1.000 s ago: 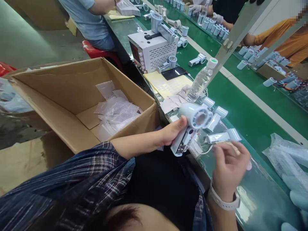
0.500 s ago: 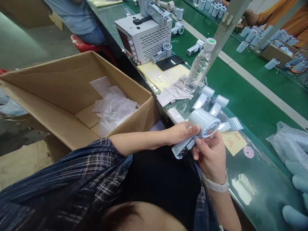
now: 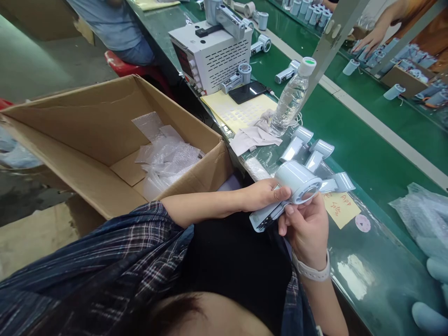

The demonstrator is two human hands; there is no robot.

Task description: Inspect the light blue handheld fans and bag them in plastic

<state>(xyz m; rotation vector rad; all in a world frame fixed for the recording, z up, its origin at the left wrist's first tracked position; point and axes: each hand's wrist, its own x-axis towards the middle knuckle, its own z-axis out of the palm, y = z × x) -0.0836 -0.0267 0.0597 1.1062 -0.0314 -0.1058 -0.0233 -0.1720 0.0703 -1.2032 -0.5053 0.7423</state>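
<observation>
A pale blue device shaped like a small hair dryer (image 3: 297,179) is held above the table edge in front of my body. My left hand (image 3: 264,193) is closed around it where the barrel meets the handle, thumb on top. Close under the round open end, my right hand (image 3: 308,226) has its thumb and fingers bent against the device; its fingertips are partly hidden. The handle points toward my lap and shows a dark strip along its side. Several similar devices (image 3: 319,154) lie on the table just beyond.
At my left stands an open cardboard box (image 3: 80,126) with bubble-wrap bags (image 3: 168,156) inside. Along the table are a water bottle (image 3: 290,98), a cloth (image 3: 257,135), a phone (image 3: 247,92), a white power unit (image 3: 213,56) and a yellow note (image 3: 341,210). Across, a co-worker's hand (image 3: 374,39) hovers over parts.
My hands and the device have hardly moved. Across the table, a co-worker's hand has come into view over the pale parts. The whole view has shifted slightly.
</observation>
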